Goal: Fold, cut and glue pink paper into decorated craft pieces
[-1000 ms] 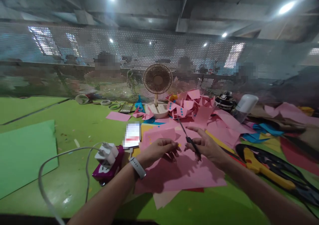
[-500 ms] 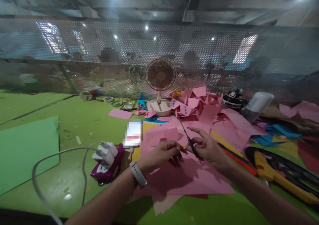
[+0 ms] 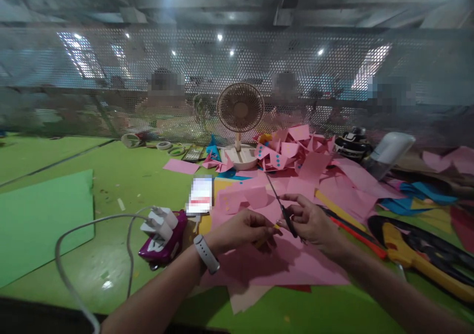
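Note:
My left hand (image 3: 250,231), with a pale watch strap (image 3: 206,254) on its wrist, is closed with its fingertips on a small yellow piece (image 3: 277,226), probably paper. My right hand (image 3: 311,223) is closed round a slim dark tool (image 3: 284,211) with a long thin tip pointing up and away; whether it is scissors or tweezers I cannot tell. The fingertips of both hands nearly meet at the yellow piece. Beneath them lie pink paper sheets (image 3: 314,270). A folded pink piece (image 3: 242,198) rests just beyond my left hand.
A small fan (image 3: 240,108) stands at the back beside a heap of pink paper pieces (image 3: 292,151). To the left are a phone (image 3: 200,196), a purple power strip (image 3: 163,255) with white plugs and a cable. Large yellow-handled scissors (image 3: 398,247) lie right. A green sheet (image 3: 44,220) lies far left.
The yellow piece at my left fingertips shows more plainly now, and the left fingers have shifted slightly. My right hand keeps the tool in nearly the same pose. The view has shifted a little.

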Tool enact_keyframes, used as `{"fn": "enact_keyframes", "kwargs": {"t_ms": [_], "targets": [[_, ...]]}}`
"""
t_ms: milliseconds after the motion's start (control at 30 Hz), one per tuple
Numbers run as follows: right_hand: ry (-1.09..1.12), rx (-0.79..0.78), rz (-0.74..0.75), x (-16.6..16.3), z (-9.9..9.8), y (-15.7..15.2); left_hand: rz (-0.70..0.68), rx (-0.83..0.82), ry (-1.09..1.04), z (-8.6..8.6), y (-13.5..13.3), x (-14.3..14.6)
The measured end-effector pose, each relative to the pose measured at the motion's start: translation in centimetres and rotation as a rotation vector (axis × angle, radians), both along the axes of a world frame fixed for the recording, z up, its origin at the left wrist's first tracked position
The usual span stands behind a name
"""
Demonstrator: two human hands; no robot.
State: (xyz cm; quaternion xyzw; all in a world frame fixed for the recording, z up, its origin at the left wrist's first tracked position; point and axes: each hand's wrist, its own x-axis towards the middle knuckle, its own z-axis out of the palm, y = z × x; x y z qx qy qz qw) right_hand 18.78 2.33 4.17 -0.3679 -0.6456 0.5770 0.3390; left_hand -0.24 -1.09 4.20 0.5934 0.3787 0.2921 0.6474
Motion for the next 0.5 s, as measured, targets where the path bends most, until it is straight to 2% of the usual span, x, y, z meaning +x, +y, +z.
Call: {"fn": "enact_keyframes", "kwargs": {"t_ms": [233,400,500], "targets": [[-0.008,-0.010,0.020,-0.3,-0.1,-0.2,0.003,-0.029,-0.056,-0.4,0.1,-0.1],[-0.033,0.038,-0.038,0.5,-0.3,0.9,0.101,0.000,-0.034,-0.1,0.3,-0.3],[-0.121,0.065,0.012,1.2,0.5,0.8,0.154,-0.011,-0.049,0.1,0.4,-0.4]]}}
